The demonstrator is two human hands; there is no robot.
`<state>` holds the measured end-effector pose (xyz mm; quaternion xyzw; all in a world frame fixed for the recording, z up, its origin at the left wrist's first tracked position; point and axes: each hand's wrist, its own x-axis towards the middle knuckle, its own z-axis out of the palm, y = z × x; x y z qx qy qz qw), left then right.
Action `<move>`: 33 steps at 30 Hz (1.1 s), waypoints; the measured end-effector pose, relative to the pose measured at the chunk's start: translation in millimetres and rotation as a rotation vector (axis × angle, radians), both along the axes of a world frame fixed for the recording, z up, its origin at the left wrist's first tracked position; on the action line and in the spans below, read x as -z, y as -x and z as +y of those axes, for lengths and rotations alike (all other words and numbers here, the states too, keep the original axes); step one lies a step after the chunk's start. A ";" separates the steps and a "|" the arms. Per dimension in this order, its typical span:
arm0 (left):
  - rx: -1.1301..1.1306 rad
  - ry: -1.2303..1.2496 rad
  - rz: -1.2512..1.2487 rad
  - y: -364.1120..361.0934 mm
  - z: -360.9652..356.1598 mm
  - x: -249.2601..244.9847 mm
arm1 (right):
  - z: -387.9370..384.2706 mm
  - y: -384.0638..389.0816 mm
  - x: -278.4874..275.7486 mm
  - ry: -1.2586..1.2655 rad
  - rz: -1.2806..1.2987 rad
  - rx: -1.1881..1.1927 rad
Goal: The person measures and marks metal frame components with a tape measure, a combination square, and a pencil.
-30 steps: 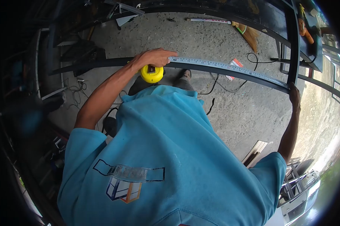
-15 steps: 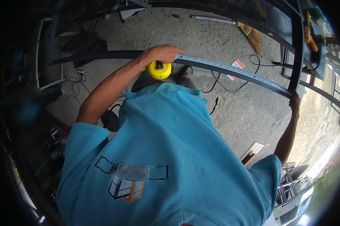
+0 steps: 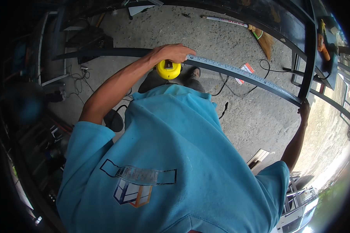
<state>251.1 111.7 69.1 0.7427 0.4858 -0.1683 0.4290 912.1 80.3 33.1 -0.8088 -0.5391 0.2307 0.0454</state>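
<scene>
My left hand (image 3: 172,53) is closed on a yellow tape measure (image 3: 169,72), its forefinger stretched along a dark metal bar (image 3: 124,52). From there the pale tape blade (image 3: 229,68) runs out along the bar to the right. At the far end of the blade, my right hand (image 3: 304,110) is closed where the bar meets an upright dark frame member (image 3: 309,66). The fingers there press the blade's end against the metal, though its tip is hidden.
A broom (image 3: 262,40) lies on the concrete floor (image 3: 155,29) beyond the bar. Black cable (image 3: 246,92) curls near a red and white packet (image 3: 244,73). An orange-handled tool (image 3: 322,46) rests on a dark surface at right. Light strips (image 3: 259,157) lie on the floor.
The view has shifted slightly, so bar, hands and floor items sit a little further right. Both hands keep their hold, and the blade stays stretched along the bar.
</scene>
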 end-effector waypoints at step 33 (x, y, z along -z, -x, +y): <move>-0.090 0.081 0.057 33.5 -6.1 5.4 | -9.5 2.6 -5.3 -0.051 0.041 0.019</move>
